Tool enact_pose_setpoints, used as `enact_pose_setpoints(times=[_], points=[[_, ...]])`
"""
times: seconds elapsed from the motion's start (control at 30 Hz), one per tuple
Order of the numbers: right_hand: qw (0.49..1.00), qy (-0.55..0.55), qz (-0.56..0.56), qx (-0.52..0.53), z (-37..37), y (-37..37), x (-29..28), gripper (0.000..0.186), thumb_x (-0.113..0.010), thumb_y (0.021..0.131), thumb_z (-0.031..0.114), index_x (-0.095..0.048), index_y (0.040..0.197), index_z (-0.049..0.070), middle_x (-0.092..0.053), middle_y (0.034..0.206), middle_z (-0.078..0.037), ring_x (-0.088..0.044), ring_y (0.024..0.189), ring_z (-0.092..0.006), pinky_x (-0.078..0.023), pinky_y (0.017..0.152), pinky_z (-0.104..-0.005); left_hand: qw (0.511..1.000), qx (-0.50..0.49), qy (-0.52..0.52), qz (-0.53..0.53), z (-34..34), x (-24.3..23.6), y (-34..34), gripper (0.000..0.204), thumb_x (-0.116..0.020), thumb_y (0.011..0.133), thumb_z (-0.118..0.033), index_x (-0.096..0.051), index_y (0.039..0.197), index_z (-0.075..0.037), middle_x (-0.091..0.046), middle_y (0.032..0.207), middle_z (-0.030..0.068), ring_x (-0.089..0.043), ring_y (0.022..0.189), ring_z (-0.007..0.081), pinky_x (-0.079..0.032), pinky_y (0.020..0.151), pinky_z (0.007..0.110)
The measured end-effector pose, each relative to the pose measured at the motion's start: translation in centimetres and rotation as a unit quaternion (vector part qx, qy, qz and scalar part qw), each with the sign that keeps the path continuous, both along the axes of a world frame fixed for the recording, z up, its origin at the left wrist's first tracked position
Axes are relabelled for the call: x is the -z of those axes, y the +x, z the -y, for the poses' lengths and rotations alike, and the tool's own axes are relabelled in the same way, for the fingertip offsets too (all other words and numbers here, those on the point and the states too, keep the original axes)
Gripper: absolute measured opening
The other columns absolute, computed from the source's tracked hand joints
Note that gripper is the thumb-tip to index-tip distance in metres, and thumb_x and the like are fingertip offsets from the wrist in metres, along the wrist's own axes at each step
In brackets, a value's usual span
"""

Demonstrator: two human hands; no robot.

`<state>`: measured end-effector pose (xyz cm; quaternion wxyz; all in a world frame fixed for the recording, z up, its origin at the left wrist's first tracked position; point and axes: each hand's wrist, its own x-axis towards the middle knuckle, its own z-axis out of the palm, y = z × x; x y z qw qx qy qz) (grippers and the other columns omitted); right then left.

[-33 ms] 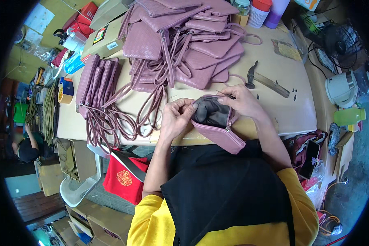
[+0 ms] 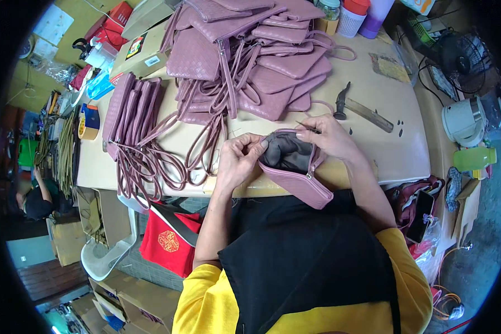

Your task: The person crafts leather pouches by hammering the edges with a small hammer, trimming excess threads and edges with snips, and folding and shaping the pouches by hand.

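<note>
A mauve zip pouch point(image 2: 300, 187) with a woven texture is unzipped, its dark grey lining point(image 2: 286, 151) showing. It lies at the table's near edge, its lower end tilted toward me. Pinched at the left end of its mouth is my left hand point(image 2: 240, 158), thumb and fingers closed on the rim. My right hand point(image 2: 329, 138) grips the other end of the rim beside the zipper. A thin, thread-like bit sticks out by the right fingertips, too small to name. Just beyond that hand rests a hammer point(image 2: 368, 114) with a wooden handle.
Behind my hands rises a heap of similar pouches point(image 2: 193, 60) with wrist straps. More pouches point(image 2: 131, 108) stand bundled at left, straps trailing over the table point(image 2: 398, 153) edge. A tape roll point(image 2: 89, 122), a box point(image 2: 142, 53) and cups point(image 2: 353, 16) line the sides. A fan point(image 2: 456, 55) stands far right.
</note>
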<state>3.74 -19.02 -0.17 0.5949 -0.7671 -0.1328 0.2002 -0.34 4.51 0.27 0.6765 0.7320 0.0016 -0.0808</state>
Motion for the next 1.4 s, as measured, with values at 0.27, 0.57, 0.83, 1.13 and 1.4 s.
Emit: enact_pose_setpoints(times=[0.27, 0.57, 0.83, 1.13, 1.4], points=[[0.982, 0.123, -0.134, 0.043, 0.2, -0.9, 0.4, 0.026, -0.064, 0.093, 0.027, -0.062, 0.097, 0.002, -0.058, 0.085, 0.003, -0.05, 0.08, -0.0068, -0.042, 0.072, -0.0247, 0.995, 0.098, -0.001, 0.018, -0.8, -1.0, -0.7, 0.017, -0.063, 0.092, -0.015, -0.059, 0.085, 0.0, -0.054, 0.071, -0.0046, -0.045, 0.067, 0.0045, -0.037, 0.062, 0.021], [0.995, 0.014, 0.098, 0.013, -0.8, -2.2, -2.0, 0.015, -0.069, 0.086, 0.01, -0.059, 0.091, 0.0, -0.057, 0.08, 0.003, -0.051, 0.074, -0.0044, -0.042, 0.069, -0.0207, 0.956, -0.027, 0.224, 0.19, 0.5, -2.9, -1.7, 0.011, -0.067, 0.078, -0.008, -0.06, 0.075, 0.001, -0.057, 0.068, 0.0049, -0.052, 0.062, 0.0157, -0.04, 0.059, 0.03], [0.966, 0.243, 0.069, 0.052, -1.7, -2.3, -3.3, 0.008, -0.066, 0.084, -0.001, -0.064, 0.092, 0.0, -0.062, 0.091, -0.002, -0.057, 0.082, -0.0067, -0.045, 0.075, -0.0215, 0.969, 0.124, -0.185, 0.11, 0.1, -0.1, -0.9, 0.054, -0.073, 0.084, -0.026, -0.053, 0.125, 0.003, -0.061, 0.106, 0.0069, -0.059, 0.1, 0.0151, -0.046, 0.089, 0.027], [0.954, 0.138, 0.129, 0.234, -3.7, -3.4, -2.9, 0.007, -0.069, 0.084, 0.003, -0.065, 0.087, -0.002, -0.058, 0.079, -0.001, -0.052, 0.074, -0.0066, -0.042, 0.068, -0.0225, 0.965, 0.084, -0.134, 0.208, 2.1, -1.6, -2.1, 0.069, -0.06, 0.09, -0.049, -0.052, 0.127, 0.009, -0.052, 0.134, 0.0197, -0.048, 0.125, 0.0261, -0.033, 0.107, 0.037], [0.981, 0.036, 0.187, 0.044, -0.6, -3.7, -5.8, 0.032, -0.071, 0.088, 0.026, -0.063, 0.084, -0.005, -0.06, 0.073, 0.002, -0.049, 0.068, -0.0032, -0.041, 0.059, -0.0244, 0.969, -0.039, -0.083, 0.227, 2.9, -2.2, -2.8, 0.042, -0.057, 0.096, -0.031, -0.064, 0.111, 0.008, -0.068, 0.106, 0.0147, -0.063, 0.098, 0.0189, -0.047, 0.088, 0.03]])
